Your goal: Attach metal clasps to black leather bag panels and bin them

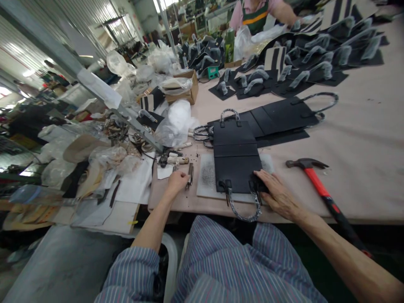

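Observation:
A black bag panel (235,145) with wrapped looped handles at both ends lies on a pale slab (206,176) in front of me. My right hand (277,194) holds its lower right edge, fingers on top beside a handle tab. The near handle (244,216) hangs over the table edge. Left of the slab, my left hand (178,183) is closed, its fingertips at a slim metal tool (190,174) lying among similar rods. What exactly the fingertips pinch is partly hidden.
A claw hammer (318,181) with a red and black handle lies at right. More black panels (277,115) lie behind, with many handled pieces (293,71) farther back. Plastic bags (176,122), a cardboard box (184,86) and a metal post (135,122) stand left. A co-worker (259,17) is across the table.

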The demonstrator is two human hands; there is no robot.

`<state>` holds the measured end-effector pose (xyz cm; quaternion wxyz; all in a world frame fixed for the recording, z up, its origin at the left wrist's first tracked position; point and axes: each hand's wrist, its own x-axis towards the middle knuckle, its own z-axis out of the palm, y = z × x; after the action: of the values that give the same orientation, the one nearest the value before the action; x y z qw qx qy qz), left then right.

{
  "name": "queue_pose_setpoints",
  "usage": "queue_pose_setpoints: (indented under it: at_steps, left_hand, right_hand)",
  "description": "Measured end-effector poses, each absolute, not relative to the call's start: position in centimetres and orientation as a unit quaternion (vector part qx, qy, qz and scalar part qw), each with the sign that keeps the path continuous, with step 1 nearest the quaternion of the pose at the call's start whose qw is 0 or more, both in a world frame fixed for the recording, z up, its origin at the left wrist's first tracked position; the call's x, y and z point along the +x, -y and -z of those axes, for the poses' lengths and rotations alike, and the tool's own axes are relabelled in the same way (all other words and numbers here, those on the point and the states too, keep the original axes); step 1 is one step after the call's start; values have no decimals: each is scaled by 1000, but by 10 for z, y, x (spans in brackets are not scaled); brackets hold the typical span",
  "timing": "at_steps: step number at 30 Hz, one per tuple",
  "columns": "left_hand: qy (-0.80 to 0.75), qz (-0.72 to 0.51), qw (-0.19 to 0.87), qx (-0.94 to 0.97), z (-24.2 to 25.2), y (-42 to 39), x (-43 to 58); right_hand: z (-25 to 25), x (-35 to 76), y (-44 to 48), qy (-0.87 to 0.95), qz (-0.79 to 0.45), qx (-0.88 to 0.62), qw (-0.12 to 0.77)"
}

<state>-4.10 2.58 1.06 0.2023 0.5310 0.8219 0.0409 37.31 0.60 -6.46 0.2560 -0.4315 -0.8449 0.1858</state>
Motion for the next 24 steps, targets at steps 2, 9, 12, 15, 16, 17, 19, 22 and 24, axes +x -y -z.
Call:
queue_pose_setpoints:
  at_steps: [2, 9, 12, 15, 16, 17, 19, 22, 24]
  left_hand:
    - [-819, -8, 211, 533, -9, -32, -36]
    - [-799, 55, 217, 557, -16, -48, -35]
    - [-799, 85, 166, 572, -20, -48, -38]
    - [-790, 124, 173, 575, -22, -52, -40]
    - [-785, 133, 179, 579, -22, -54, -40]
    - [-781, 139, 178, 582, -21, -57, -40]
    - [-782, 138, 173, 583, -20, -62, -40]
    - [-802, 101, 213, 549, -19, -63, -45]
    - [-811, 33, 308, 496, -19, -58, -51]
  right_hand:
    - [65, 372, -6, 842, -188, -435, 257]
    - [54, 368, -3, 844, -191, -430, 258]
    - [53, 368, -3, 843, -191, -434, 255]
    - [53, 368, -3, 840, -193, -436, 258]
    - [52, 367, -3, 839, -194, -437, 259]
    - [52, 367, -3, 839, -193, -438, 260]
    - [50, 366, -3, 837, -192, -439, 264]
    - [48, 365, -2, 836, -190, -440, 268]
    - [46, 364, -2, 835, -190, -440, 271]
